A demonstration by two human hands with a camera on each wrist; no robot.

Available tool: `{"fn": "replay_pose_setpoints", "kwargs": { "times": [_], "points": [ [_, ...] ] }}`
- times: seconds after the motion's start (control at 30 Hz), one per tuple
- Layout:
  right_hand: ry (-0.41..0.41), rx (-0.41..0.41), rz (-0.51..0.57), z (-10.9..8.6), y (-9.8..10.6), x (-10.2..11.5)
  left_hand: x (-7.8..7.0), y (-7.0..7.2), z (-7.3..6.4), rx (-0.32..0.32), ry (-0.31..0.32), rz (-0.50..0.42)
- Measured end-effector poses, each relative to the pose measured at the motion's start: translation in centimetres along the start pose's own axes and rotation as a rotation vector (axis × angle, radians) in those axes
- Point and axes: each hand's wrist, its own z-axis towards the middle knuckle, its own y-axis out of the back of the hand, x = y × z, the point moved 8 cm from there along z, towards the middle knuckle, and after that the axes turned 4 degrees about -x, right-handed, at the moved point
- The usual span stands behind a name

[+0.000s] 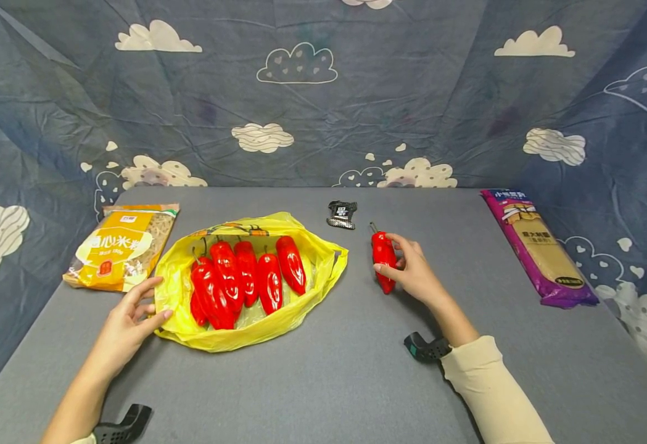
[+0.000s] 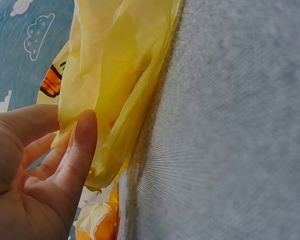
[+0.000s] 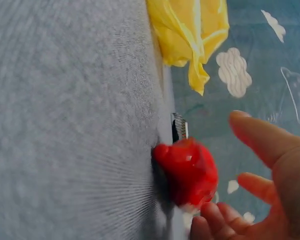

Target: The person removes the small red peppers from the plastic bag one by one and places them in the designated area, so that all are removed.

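A yellow plastic bag (image 1: 323, 293) lies spread with its mouth up, several shiny red peppers (image 1: 270, 283) inside it. My left hand (image 1: 123, 330) pinches the bag's left edge; the left wrist view has the thumb (image 2: 85, 135) on the near side of the film. To the right of the bag, a single red pepper (image 1: 385, 250) lies on the table, stem pointing away. My right hand (image 1: 414, 271) is over its right side, fingers relaxed. From the right wrist, its fingertips (image 3: 210, 215) are right at the pepper, while the thumb stands apart.
A small black packet (image 1: 342, 214) lies behind, between bag and lone pepper. At the left sits an orange food package (image 1: 115, 246), close to the bag. A purple noodle package (image 1: 539, 246) lies at the right edge. A cloud-patterned cloth (image 1: 301, 123) hangs around the grey table (image 1: 312, 394).
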Motion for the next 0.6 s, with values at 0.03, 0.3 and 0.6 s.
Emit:
{"fn": "replay_pose_setpoints", "kwargs": {
  "times": [0.03,0.3,0.6],
  "points": [
    [0.005,-0.007,0.008,0.0,0.1,0.5,0.0,0.0,0.0,0.000,0.002,0.000],
    [0.146,-0.052,0.100,-0.8,0.4,6.7,-0.1,0.0,0.1,0.003,-0.004,-0.020],
    [0.361,0.031,0.278,-1.3,-2.7,14.6,-0.2,0.0,0.1,-0.002,-0.012,-0.018]
  ]
}}
